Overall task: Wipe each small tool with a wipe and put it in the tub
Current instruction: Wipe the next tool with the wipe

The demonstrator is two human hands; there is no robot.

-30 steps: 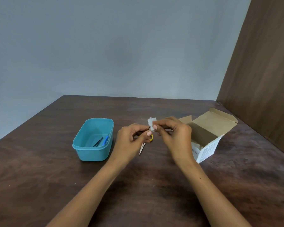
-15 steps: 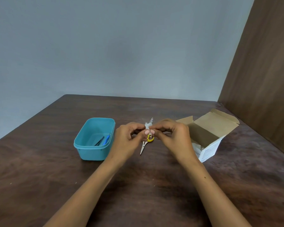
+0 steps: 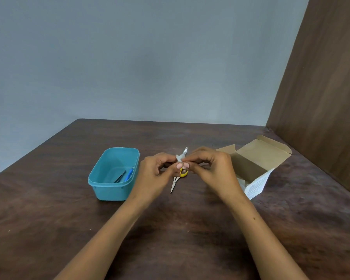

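My left hand (image 3: pixel 154 174) and my right hand (image 3: pixel 212 170) meet over the middle of the table and pinch a small white wipe (image 3: pixel 179 157) between their fingertips. A silver metal tool tip (image 3: pixel 185 151) pokes out just behind the wipe; whether a hand holds it is hidden. Yellow-handled scissors (image 3: pixel 177 178) lie on the table under the hands, blades pointing toward me. To the left stands the teal tub (image 3: pixel 113 151), holding black tweezers (image 3: pixel 120 176) and a blue-handled tool (image 3: pixel 129 174).
An open cardboard box (image 3: pixel 259 158) lies on its side right of my right hand, with white packets inside. A brown wooden panel (image 3: pixel 321 98) rises along the table's right edge. The dark wooden table (image 3: pixel 170 229) stretches toward me.
Both hands have lowered slightly and drawn the wipe down between the fingertips. The silver tool tip now shows behind the wipe.
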